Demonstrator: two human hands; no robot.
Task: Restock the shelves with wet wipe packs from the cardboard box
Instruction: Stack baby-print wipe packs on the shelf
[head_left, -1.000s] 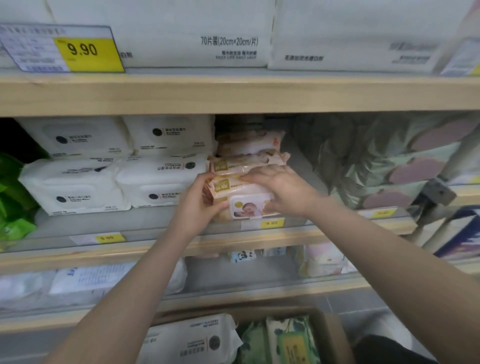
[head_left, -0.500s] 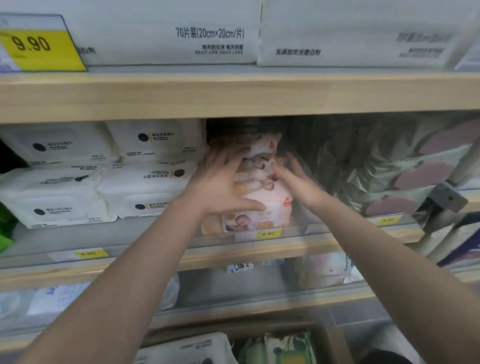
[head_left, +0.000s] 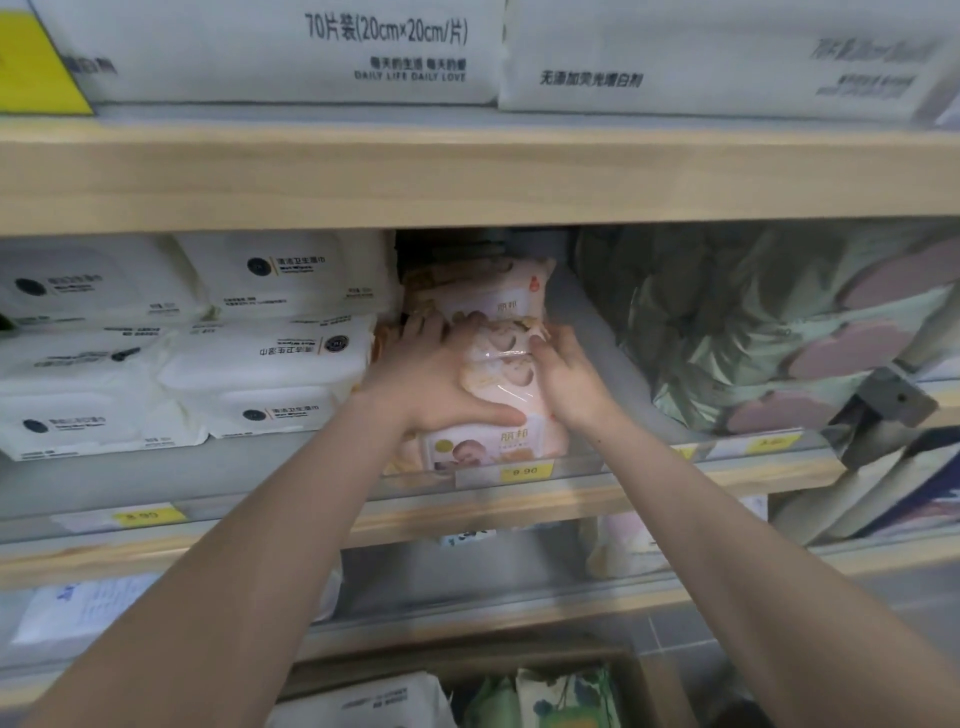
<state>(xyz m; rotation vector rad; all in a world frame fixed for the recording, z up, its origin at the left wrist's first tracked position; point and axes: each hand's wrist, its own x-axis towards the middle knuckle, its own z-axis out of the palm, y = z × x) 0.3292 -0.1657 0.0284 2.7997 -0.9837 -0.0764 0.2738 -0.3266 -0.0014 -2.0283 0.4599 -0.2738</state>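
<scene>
A stack of pink baby wet wipe packs (head_left: 493, 364) sits in the middle shelf (head_left: 571, 499), between white packs and a leafy-patterned pack. My left hand (head_left: 431, 379) lies on the stack's left side with the thumb across a pack's front. My right hand (head_left: 566, 374) presses the stack's right side with fingers fairly straight. The lowest pink pack (head_left: 488, 449) shows a baby picture at the shelf front. The cardboard box (head_left: 644, 680) stands below, holding a white pack (head_left: 363, 701) and green packs (head_left: 561, 696).
White wet wipe packs (head_left: 270, 358) fill the shelf's left part in two layers. A large leaf-and-pink patterned pack (head_left: 779, 332) fills the right. Big white tissue packs (head_left: 270, 52) stand on the top shelf. Yellow price tags (head_left: 524, 472) line the shelf edge.
Both hands pushed the pink pack back from the shelf front onto the stack and now hold the stack's sides. The camera has moved closer to the shelf.
</scene>
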